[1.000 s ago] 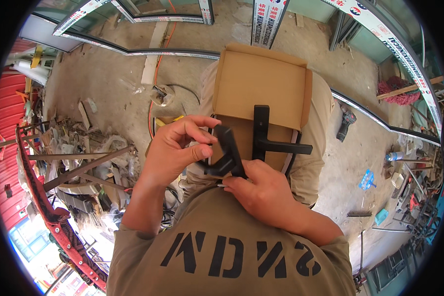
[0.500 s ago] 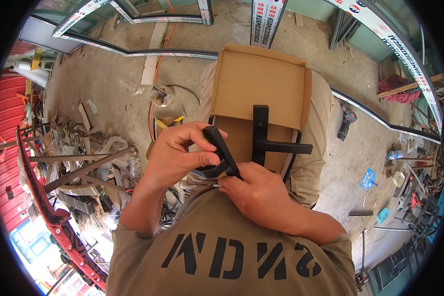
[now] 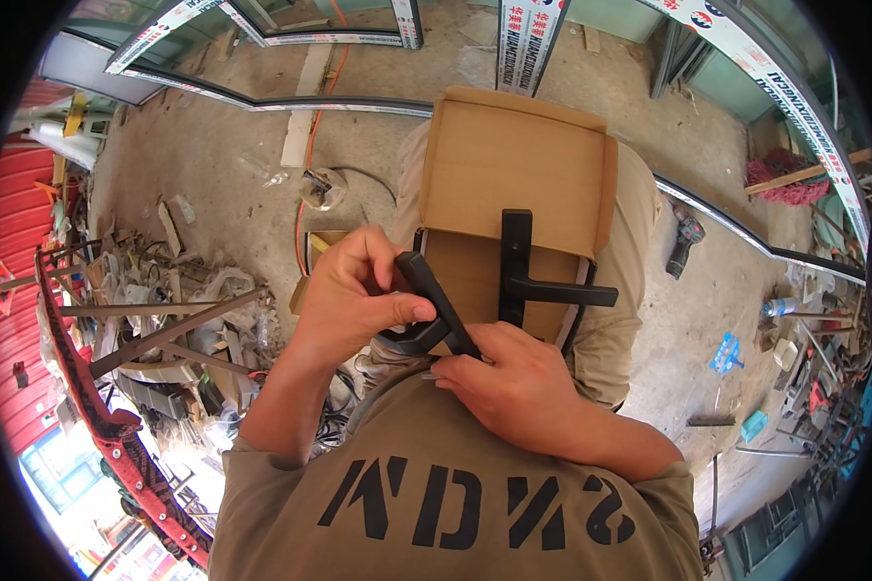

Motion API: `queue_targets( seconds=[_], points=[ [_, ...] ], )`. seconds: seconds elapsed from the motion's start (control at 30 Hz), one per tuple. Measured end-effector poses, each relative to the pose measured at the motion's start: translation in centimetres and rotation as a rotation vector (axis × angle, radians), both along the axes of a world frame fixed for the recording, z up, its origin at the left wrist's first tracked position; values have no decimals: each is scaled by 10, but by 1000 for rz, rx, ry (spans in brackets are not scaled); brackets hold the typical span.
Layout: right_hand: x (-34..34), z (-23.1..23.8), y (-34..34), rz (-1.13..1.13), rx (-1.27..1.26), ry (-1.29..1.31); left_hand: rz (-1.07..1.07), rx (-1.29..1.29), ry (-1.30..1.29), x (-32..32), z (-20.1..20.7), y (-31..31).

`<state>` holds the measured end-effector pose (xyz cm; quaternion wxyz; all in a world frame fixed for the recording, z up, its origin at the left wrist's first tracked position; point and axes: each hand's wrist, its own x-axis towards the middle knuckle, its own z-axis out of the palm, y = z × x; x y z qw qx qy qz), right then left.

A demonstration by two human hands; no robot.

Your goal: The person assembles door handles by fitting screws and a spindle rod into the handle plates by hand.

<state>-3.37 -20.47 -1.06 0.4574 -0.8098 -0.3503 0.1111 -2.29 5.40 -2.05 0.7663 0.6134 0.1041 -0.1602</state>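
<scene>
From where I stand, the largest thing near the hands is the lap in beige cloth trousers; on it rests an open brown cardboard box. Over the box lies a black, metal-looking handle with straight arm. A second black handle, of angular bar shape, is tilted between both hands, at the box's near left corner. The right hand pinches its lower end; the left hand lays its thumb against the upper part, but the fingertips hide behind, so I cannot tell if they press. To do this well, I think, the right should grip firmly, the left lightly. I count one box, two handles, two hands.
</scene>
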Motion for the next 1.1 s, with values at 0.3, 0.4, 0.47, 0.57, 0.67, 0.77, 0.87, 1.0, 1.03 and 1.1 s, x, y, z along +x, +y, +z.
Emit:
queue_targets(
  seconds=[0.3,0.4,0.47,0.57,0.67,0.77,0.87,1.0,1.03,1.1],
  points=[
    [12,2,-30,-57,298,192,11,-281,27,2,-28,16],
    [14,-10,-32,-68,563,699,-130,-450,-85,11,-31,19],
    [14,-13,-31,-74,672,927,-243,-538,-156,16,-37,21],
    [20,-15,-27,-50,765,1161,-332,-574,-172,26,-38,19],
    [26,-20,-23,-9,813,1282,-381,-661,-199,30,-38,18],
    [31,-24,-18,38,903,1480,-442,-664,-238,33,-36,18],
    [31,-24,-15,43,974,1548,-515,-595,-194,35,-29,19],
    [31,-21,-10,7,1022,1610,-525,-523,-190,36,-27,18],
    [30,-21,-9,1,1062,1635,-488,-531,-158,35,-27,17],
    [29,-22,-4,-30,1062,1659,-454,-541,-123,36,-28,16]
  ],
)
